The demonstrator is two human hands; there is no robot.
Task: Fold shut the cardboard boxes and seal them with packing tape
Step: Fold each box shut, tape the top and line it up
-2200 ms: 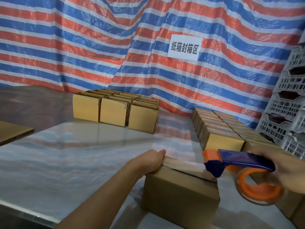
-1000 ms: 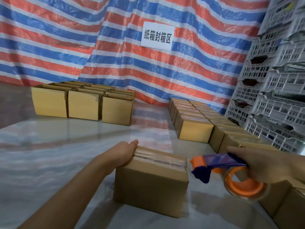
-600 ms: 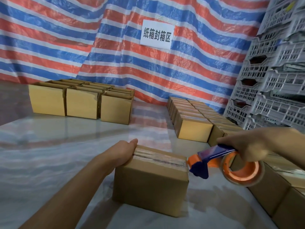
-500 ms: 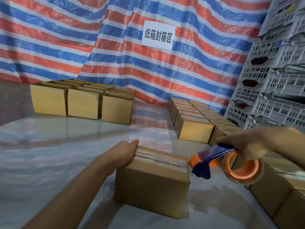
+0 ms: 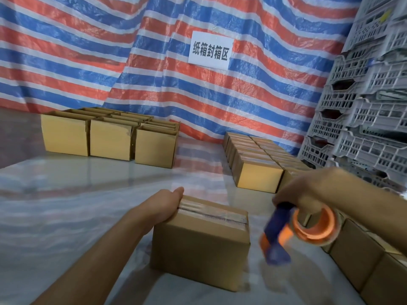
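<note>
6 o'clock: taped-shut brown cardboard box (image 5: 198,245), left hand (image 5: 167,205) gripping its left edge | 4 o'clock: right hand (image 5: 308,190) clamped on blue-and-orange tape dispenser (image 5: 277,241) | 11 o'clock: open brown cartons (image 5: 110,139), contents unseen

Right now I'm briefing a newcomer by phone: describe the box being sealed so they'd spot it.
Below the white sign on the striped tarp, at the table's near edge, one box stands alone. The left hand holds its taped top; other boxes sit in groups.

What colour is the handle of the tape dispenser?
Dark blue; the tape dispenser handle, in the right hand, shows in the head view, slightly blurred.
</note>
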